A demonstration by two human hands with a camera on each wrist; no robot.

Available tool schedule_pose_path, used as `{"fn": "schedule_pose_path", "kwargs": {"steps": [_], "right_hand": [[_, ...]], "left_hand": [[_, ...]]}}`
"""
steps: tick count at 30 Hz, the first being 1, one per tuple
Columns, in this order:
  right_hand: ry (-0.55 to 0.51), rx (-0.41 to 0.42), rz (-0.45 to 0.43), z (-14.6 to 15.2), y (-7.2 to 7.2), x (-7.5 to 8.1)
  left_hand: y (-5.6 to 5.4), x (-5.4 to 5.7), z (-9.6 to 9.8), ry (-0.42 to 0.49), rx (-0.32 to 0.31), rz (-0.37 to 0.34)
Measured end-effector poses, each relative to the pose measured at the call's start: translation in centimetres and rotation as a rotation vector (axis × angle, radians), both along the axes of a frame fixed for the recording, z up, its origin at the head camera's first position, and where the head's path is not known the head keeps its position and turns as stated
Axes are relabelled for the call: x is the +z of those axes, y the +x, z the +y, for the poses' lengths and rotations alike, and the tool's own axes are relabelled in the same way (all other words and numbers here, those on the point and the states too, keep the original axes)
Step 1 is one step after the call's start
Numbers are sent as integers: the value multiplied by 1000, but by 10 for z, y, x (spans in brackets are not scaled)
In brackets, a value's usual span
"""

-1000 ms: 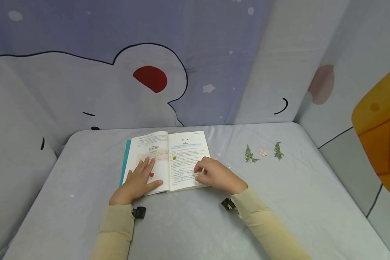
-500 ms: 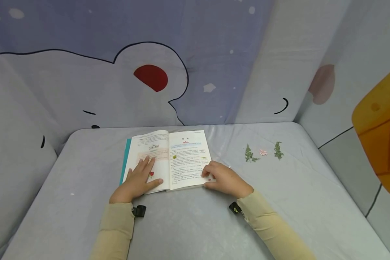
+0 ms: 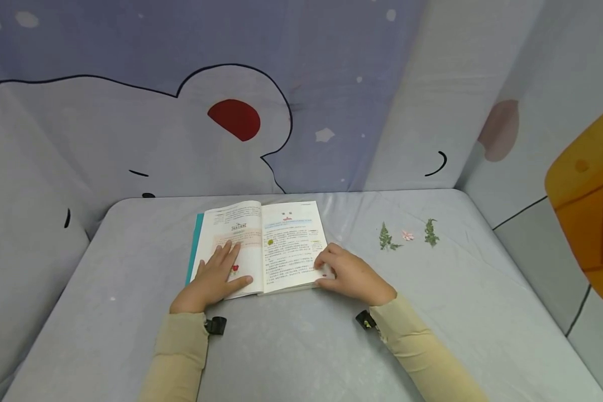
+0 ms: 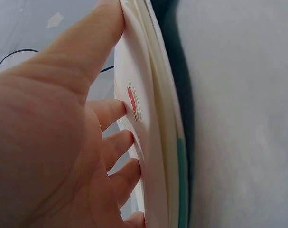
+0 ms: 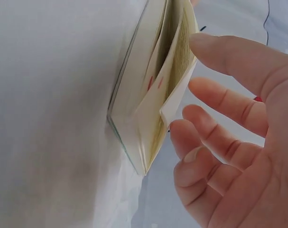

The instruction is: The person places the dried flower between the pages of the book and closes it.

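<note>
An open book [image 3: 291, 254] with a teal cover lies on the grey-white cloth. My left hand [image 3: 212, 283] rests spread on the left page, beside a small red flower picture [image 4: 132, 99]. At the lower right corner of the right page is my right hand [image 3: 358, 276], fingers bent. In the right wrist view its thumb [image 5: 215, 50] touches the page edge, and the fingertips lie along the page's upper side without pinching it. Several page edges [image 5: 155, 90] there stand slightly apart, one corner curled. A small yellow round thing [image 3: 270, 242] sits on the right page.
To the right of the book lie a green fern-like sprig [image 3: 386, 239], a small pink flower [image 3: 407, 236] and another green sprig [image 3: 430, 233]. Printed fabric walls [image 3: 331, 100] enclose the back and sides of the covered surface.
My right hand has shifted right and slightly down, from over the right page to its lower right corner. My left hand has stayed on the left page.
</note>
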State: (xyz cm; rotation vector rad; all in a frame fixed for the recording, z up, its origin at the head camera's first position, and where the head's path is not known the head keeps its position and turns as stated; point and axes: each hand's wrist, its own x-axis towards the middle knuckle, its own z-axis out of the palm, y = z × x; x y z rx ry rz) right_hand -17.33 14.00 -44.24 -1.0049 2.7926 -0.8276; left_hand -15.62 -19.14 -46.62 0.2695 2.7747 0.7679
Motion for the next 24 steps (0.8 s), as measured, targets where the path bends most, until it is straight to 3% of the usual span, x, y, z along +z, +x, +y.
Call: {"fn": "schedule_pose_path", "kwargs": {"steps": [12, 24], "right_hand": [[18, -36, 12, -3, 2, 6], [-40, -71, 60, -6, 9, 16]], "left_hand": [[-1, -1, -1, 4, 2, -3], [-1, -2, -2, -1, 5, -4]]}}
